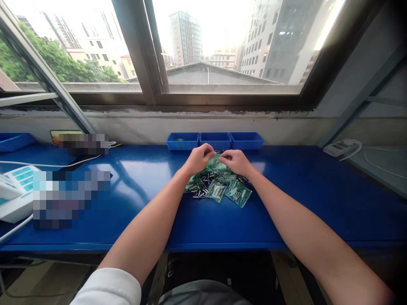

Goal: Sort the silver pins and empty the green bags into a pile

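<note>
My left hand [200, 159] and my right hand [236, 162] are level with each other over the far side of a pile. Their fingers curl inward on either side of a small green-tinted clear plastic bag [219, 162], and both appear to pinch its edges. The fingertips are partly hidden. Below them, loose short metal pins [213, 176] lie heaped among more such bags. Two bags at the near side, one in the middle [217, 192] and one at the right [238, 193], show pins and pale pieces inside.
Three blue bins stand in a row behind my hands: a left bin [183, 146] with something greenish in it, a middle bin [216, 144] and a right bin [247, 145]. A white device [19, 186] with cables sits at left. A power strip [341, 147] lies at right on the blue table [305, 186].
</note>
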Available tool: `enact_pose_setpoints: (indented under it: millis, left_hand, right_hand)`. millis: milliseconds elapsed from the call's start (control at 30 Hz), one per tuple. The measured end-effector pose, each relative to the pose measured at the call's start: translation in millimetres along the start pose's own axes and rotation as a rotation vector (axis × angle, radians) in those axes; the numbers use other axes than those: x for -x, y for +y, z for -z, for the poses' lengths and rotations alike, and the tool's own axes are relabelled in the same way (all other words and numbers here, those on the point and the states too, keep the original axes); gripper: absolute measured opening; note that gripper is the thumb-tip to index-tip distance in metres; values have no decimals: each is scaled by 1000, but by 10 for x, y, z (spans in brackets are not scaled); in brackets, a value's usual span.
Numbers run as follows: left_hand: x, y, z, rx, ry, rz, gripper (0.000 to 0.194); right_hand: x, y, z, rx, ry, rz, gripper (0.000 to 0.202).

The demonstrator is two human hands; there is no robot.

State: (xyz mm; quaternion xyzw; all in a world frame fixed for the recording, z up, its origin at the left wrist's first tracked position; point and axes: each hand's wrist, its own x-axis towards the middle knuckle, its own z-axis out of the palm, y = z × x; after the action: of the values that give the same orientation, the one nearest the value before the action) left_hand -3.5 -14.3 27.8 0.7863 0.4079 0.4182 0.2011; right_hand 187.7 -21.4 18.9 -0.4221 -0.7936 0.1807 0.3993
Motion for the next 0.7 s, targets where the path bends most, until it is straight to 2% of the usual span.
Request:
enact_pose_setpoints:
  millis: [67, 167, 267, 400, 567, 700]
  left_hand:
    - [-2, 28, 0, 88, 47, 7, 27]
    - [-4, 19, 0, 146, 53, 9, 40]
    - [-10, -31, -5, 131, 56, -15, 22]
    - [-16, -79, -10, 142, 159, -92, 5]
    - [-20, -68, -2, 138, 244, -124, 11]
    - [-24, -54, -8, 110, 219, -103, 14]
  right_hand:
    - [-12, -12, 6, -94, 57, -42, 36]
    - [-20, -29, 17, -206, 165, -82, 35]
    - [-11, -53, 27, -301, 217, -131, 35]
    - [6, -86, 29, -395, 185, -146, 37]
    - [-3, -98, 29, -374, 204, -129, 39]
    - [-9, -121, 40, -381, 234, -139, 36]
